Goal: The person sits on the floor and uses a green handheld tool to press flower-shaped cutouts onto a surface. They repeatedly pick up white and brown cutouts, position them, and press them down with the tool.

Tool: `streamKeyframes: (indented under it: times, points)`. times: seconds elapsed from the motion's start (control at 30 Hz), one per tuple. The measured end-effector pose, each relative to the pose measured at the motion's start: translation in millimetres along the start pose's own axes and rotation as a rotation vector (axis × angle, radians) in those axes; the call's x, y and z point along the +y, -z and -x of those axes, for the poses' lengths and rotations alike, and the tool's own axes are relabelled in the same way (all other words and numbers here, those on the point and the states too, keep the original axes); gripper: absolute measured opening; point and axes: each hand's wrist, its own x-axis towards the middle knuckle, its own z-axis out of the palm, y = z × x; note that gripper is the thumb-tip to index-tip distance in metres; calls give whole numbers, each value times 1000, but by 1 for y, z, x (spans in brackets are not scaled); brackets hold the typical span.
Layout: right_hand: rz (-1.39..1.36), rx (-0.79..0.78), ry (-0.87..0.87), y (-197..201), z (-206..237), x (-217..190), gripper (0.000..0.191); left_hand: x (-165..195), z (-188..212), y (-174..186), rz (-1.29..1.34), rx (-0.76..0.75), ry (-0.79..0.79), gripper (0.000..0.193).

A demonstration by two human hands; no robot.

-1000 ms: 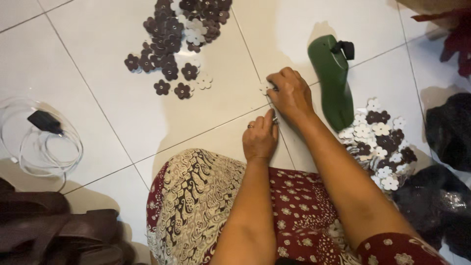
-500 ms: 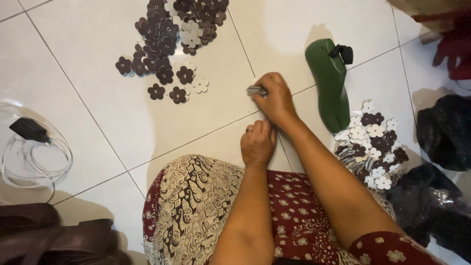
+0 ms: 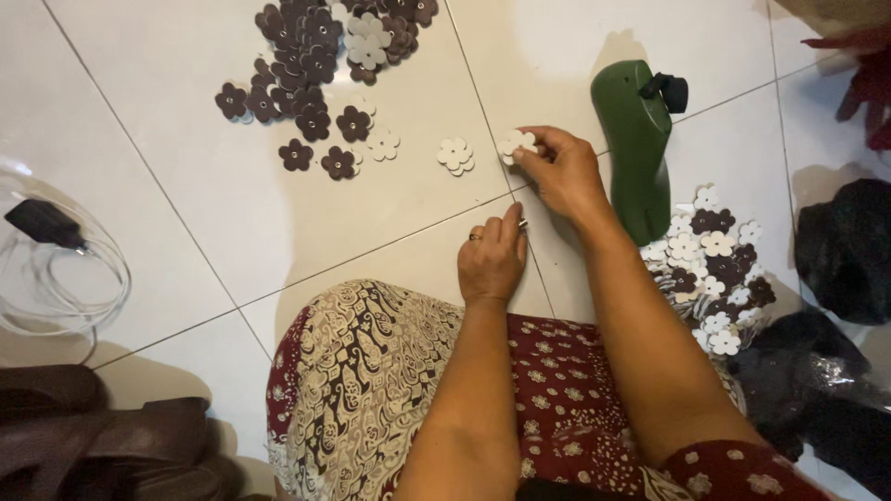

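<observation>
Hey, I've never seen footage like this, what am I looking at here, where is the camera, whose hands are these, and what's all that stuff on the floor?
There is no machine here. The single picture comes from a camera worn on a person's head, looking down at their own two bare hands and their patterned lap. They sit on a white tiled floor.

The right hand pinches a small white flower-shaped piece in its fingertips. The left hand rests low near the lap, with something small and metallic between its fingertips; I cannot tell what.

On the floor lie one loose white flower, a pile of brown and white flower cutouts at the top, and a second pile to the right. Beside it lies a green tool. A coiled white cable with a dark plug lies at the left.
</observation>
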Motion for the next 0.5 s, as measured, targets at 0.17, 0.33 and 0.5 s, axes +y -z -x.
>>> streamKeyframes:
  times: [0.17,0.33,0.5]
  points:
    - [-40,38,-69,-3,9,17,31,-4,4,-8,-2,13,5,41]
    - [238,189,150,-6,11,20,18,-5,7,-13,12,3,12,44]
    - [70,186,15,2,5,26,15,-4,8,-15,-16,-23,16,45]
